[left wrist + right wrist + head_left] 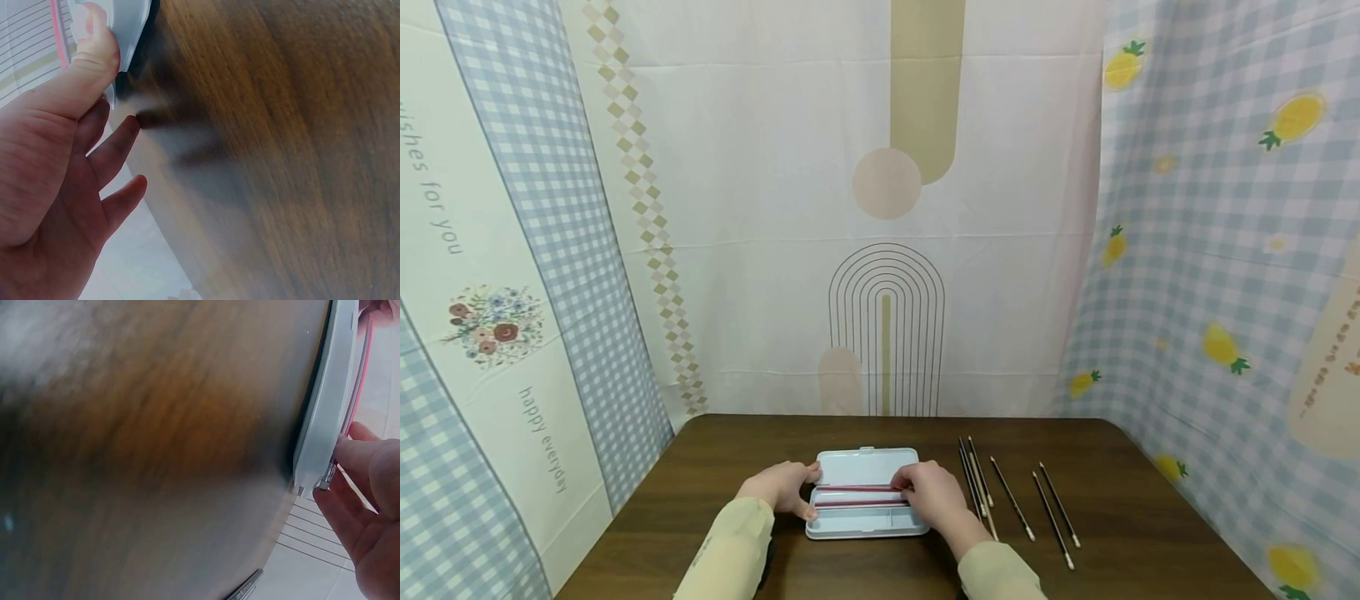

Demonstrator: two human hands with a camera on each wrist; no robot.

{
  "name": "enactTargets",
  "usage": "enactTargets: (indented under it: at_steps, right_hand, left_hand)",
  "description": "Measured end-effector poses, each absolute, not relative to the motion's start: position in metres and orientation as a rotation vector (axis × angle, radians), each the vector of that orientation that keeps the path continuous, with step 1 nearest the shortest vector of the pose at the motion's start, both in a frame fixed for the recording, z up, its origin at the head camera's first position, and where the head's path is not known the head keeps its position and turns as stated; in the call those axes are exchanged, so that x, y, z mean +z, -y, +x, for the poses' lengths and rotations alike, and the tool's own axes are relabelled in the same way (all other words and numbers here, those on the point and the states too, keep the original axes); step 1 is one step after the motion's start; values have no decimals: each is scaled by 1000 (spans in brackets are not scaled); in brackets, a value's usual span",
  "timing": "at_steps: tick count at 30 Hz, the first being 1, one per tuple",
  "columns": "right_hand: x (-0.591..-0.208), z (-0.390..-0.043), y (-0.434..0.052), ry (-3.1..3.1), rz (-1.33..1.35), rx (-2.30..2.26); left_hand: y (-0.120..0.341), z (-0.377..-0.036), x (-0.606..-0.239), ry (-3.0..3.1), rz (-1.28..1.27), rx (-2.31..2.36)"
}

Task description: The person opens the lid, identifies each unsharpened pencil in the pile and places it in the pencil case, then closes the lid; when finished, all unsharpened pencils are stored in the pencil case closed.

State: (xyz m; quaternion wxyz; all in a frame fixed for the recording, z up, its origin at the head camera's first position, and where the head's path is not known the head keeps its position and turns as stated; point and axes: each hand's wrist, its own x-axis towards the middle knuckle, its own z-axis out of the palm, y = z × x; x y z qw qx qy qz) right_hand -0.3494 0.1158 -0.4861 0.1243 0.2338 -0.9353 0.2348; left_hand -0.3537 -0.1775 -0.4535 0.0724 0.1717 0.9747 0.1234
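To the right of the case, several thin dark brushes (1017,498) with pale tips lay side by side on the dark wooden surface (1150,517), fanned slightly and well apart from both hands; the nearest of them lay just beside the right wrist. Printed cloth hung behind and to either side of the surface. Nothing stood between the hands and the case.

The pale grey pencil case (867,493) lay open near the front middle of the surface, its lid tipped back away from the person. Pink-red bands ran across its width where lid and tray met, and a divider split off a small section in the lower tray.

The left hand (782,487) held the case's left end: the left wrist view showed the thumb (94,50) pressed on the case's edge, while the other fingers hung loosely spread below it, off the case. The right hand (931,493) sat at the case's right end, its fingers curled round the rim there; the right wrist view showed fingertips (350,453) pinching the grey edge (322,425) beside the pink band.
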Motion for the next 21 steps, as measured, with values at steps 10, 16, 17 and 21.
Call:
enactTargets:
  at_steps: [10, 16, 17, 21]
  right_hand:
    - [-490, -352, -113, 2730, 660, 615]
    - [-492, -351, -111, 2695, 656, 607]
    - [-492, -351, -111, 2689, 655, 611]
    - [-492, -350, -109, 2680, 645, 624]
  left_hand:
    - [177, -353, -454, -2937, 520, 367]
    - [176, -353, -454, -2924, 510, 375]
    - [176, -354, -455, -2923, 513, 373]
    - [177, -355, -456, -2923, 519, 375]
